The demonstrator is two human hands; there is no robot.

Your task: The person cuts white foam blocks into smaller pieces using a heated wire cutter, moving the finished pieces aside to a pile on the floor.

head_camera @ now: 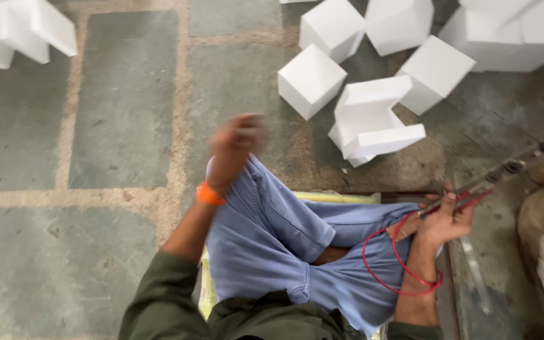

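Grey-green stone slab floor (124, 101) with sandy joints, daylit, dusty brown patch at right.

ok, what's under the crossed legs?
A yellow mat shows at the edges beneath the blue trousers, on the stone floor. Its middle is covered by the legs.

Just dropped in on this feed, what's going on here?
A person sits cross-legged on a stone floor. Their right hand grips the end of a long metal tool with a red wire looping around the wrist. The left hand is raised over the knee, blurred and empty as far as can be seen. White foam blocks lie scattered ahead, most cube-shaped, one with a notch cut out.
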